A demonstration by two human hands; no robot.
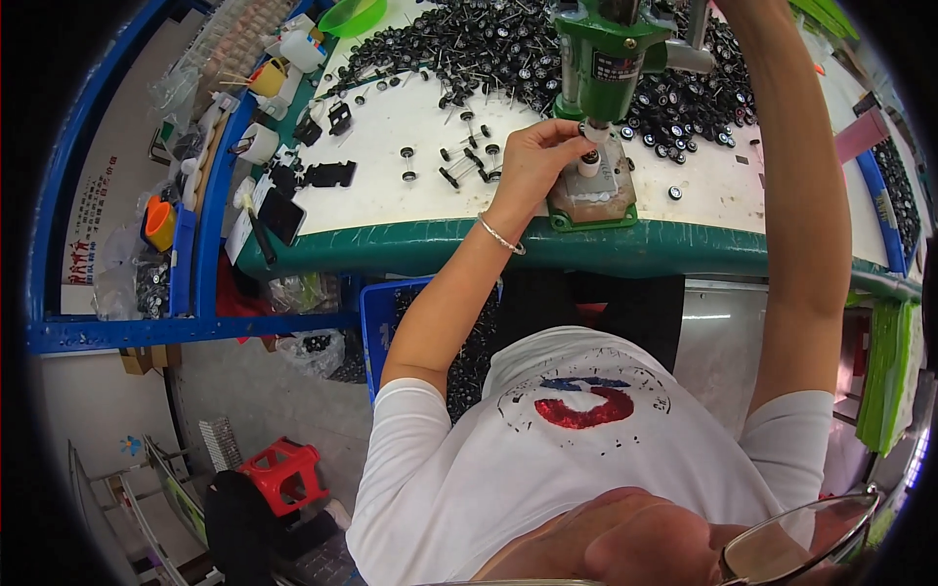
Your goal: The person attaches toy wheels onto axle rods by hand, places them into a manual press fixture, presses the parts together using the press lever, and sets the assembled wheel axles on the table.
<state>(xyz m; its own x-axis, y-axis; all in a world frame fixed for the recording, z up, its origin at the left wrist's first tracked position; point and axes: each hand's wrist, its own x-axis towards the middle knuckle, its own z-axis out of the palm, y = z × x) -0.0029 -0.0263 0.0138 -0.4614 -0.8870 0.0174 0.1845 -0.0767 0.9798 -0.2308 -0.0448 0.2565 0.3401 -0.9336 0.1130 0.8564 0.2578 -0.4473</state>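
Note:
My left hand (543, 161) reaches to the green bench press (604, 86), thumb and fingertips pinched together just under its ram. Between them is a small black wheel-and-axle piece (590, 156), its lower end over the pale post on the press base (593, 213). My fingers partly cover it. My right arm (803, 215) stretches up past the press on the right side, and its hand lies beyond the upper edge. Several wheel-and-axle pairs (469, 161) lie on the white tabletop left of my left hand, and a single black wheel (675, 193) lies right of the base.
A big heap of black wheels (479, 44) spreads behind the press. Black plastic parts (330, 175), a phone (280, 215) and a blue rack (205, 234) are at the left. A blue crate (376, 332) stands below the table's green edge (410, 246). A red stool (283, 476) is on the floor.

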